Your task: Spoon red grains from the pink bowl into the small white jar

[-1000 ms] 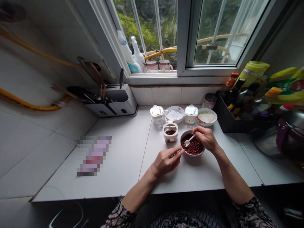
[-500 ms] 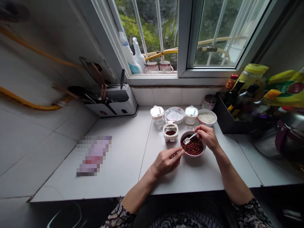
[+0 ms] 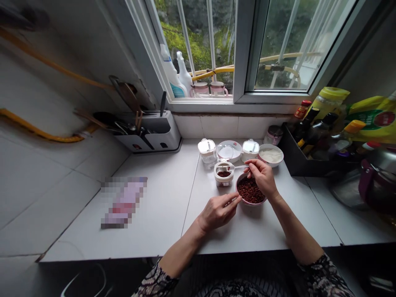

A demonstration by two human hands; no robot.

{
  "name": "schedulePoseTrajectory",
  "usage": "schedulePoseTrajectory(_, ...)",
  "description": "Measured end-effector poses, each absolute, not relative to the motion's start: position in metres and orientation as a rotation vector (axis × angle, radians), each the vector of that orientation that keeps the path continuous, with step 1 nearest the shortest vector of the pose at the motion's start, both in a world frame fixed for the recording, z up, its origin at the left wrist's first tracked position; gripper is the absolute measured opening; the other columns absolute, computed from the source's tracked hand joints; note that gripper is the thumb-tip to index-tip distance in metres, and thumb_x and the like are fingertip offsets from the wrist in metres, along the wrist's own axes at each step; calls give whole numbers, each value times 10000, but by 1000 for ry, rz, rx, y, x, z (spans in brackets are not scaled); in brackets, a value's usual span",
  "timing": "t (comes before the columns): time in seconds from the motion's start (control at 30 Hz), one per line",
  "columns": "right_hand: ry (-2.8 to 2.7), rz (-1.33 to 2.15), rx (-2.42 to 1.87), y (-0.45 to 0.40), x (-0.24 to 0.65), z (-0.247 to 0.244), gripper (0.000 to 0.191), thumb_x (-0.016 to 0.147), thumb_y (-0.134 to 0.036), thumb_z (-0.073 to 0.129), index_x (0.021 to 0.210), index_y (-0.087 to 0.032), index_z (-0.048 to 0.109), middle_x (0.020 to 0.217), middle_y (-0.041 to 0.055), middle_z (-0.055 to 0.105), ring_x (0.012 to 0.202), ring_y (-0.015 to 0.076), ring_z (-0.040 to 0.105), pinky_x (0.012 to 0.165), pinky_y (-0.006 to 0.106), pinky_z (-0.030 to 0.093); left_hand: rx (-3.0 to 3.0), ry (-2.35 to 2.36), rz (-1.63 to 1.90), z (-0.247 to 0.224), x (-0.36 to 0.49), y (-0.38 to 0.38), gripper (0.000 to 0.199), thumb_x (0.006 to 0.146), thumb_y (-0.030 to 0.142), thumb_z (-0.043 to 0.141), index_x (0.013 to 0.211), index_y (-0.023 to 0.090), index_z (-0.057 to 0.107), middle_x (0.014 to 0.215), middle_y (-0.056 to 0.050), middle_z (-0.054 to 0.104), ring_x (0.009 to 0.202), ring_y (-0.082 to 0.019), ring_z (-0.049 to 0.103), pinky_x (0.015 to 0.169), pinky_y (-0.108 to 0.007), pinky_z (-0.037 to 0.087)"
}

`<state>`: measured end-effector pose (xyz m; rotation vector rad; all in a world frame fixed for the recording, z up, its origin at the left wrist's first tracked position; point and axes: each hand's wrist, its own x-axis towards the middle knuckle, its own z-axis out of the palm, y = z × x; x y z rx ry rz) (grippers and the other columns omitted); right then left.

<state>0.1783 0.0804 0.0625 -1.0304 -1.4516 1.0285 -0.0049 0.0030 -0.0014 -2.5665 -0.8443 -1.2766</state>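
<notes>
A pink bowl (image 3: 239,197) full of dark red peppercorns sits on the white counter (image 3: 161,214). My left hand (image 3: 218,211) rests beside it, fingertips touching its near left rim. My right hand (image 3: 261,175) hovers over the bowl's far side and pinches a small white spoon (image 3: 235,167). The spoon's head reaches left over a small open white jar (image 3: 223,175) that holds some peppercorns.
Two lidded white jars (image 3: 206,149), a round lid (image 3: 228,149) and a bowl of white stuff (image 3: 270,154) stand behind. A utensil holder (image 3: 148,132) is at the back left, a crate of bottles (image 3: 312,140) at the right, a pot (image 3: 375,177) far right.
My right hand lifted the spoon out of the bowl and carried it left, over the small open jar. My left hand stayed at the bowl's rim.
</notes>
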Motion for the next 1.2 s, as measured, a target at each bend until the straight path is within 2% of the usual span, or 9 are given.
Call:
schedulePoseTrajectory(0.1,-1616,824,-1003,76,174,61,205,933,-325,498,970,-182,640,739,34,687,608,155,615,610,287,496,-2563,-853,-1263,-1,-5,3,290,947,114,497,1221,135,590,1095,-137,707,901,-168,724,738,-265,632)
schedulePoseTrajectory(0.23,-1988,356,-839,73,172,60,206,952,-172,456,984,-189,659,848,74,728,794,203,673,780,345,499,-2545,-846,-1285,-3,-4,4,305,936,93,500,1226,131,586,1087,-137,708,881,-169,725,713,-266,632)
schedulePoseTrajectory(0.37,-2086,145,-769,73,179,63,237,951,-131,435,976,-197,661,833,67,729,796,207,675,824,372,482,-2554,-850,-1280,-3,-4,4,331,932,96,503,1250,135,585,1089,-135,708,887,-170,723,725,-265,629)
schedulePoseTrajectory(0.5,-1885,345,-973,74,199,64,181,946,-212,470,935,-201,650,720,29,675,683,184,643,701,319,498,-2572,-850,-1270,-3,-6,3,326,932,99,513,1247,130,591,1097,-138,705,898,-172,722,746,-272,628)
schedulePoseTrajectory(0.63,-1853,622,-1091,76,220,62,172,905,-225,471,848,-194,630,588,-17,590,537,147,569,567,265,456,-2571,-852,-1283,-5,-6,3,326,933,98,523,1250,138,587,1096,-133,707,902,-169,724,740,-264,628)
schedulePoseTrajectory(0.97,-2058,586,-1143,73,207,53,207,873,-187,446,790,-203,635,711,23,677,647,167,604,658,273,442,-2588,-879,-1242,-3,-6,1,362,940,99,499,1292,155,567,1098,-128,709,931,-170,723,765,-252,621)
schedulePoseTrajectory(1.2,-1919,767,-1166,74,211,54,201,878,-239,448,781,-212,622,573,-19,575,589,157,561,597,265,426,-2589,-860,-1254,-3,-6,2,313,937,94,514,1238,136,586,1096,-138,707,917,-175,724,738,-258,622)
